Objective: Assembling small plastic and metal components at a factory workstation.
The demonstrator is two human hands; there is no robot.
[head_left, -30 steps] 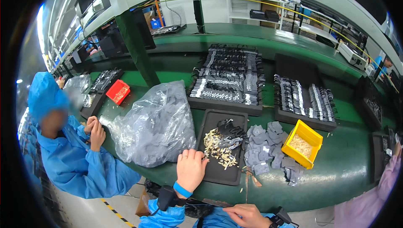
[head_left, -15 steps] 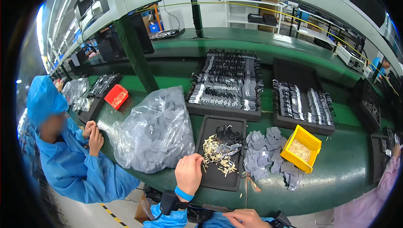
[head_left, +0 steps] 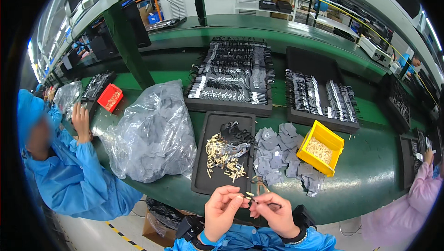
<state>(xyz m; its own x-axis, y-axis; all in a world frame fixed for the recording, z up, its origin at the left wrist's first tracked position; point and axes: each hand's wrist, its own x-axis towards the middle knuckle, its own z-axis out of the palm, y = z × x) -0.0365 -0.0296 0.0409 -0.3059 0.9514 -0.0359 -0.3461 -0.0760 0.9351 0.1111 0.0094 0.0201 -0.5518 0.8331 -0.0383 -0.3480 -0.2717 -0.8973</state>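
Above the front edge of the table, my left hand (head_left: 223, 210) and my right hand (head_left: 274, 210) are close together, fingertips nearly meeting. Between them is a small black part with pale yellow ends (head_left: 249, 196), pinched by my left thumb and fingers. My right fingers are closed on a thin black piece, perhaps a lead of the same part; its shape is partly hidden. Just beyond my hands, a black tray (head_left: 201, 177) holds a heap of small pale gold pieces (head_left: 225, 161) and black leads (head_left: 233, 133).
Left of the tray sits a clear bag of grey flat pieces (head_left: 157, 135). To the right lie loose grey pieces (head_left: 273, 151) and a yellow bin (head_left: 330, 165). Behind stand black trays of lined-up parts (head_left: 229, 105) (head_left: 319, 119). A co-worker (head_left: 78, 181) sits left, near a red bin (head_left: 110, 97).
My left hand has left the tray's heap and come back toward me, now with a small part. My right hand has risen to meet it. The whole view has shifted slightly.
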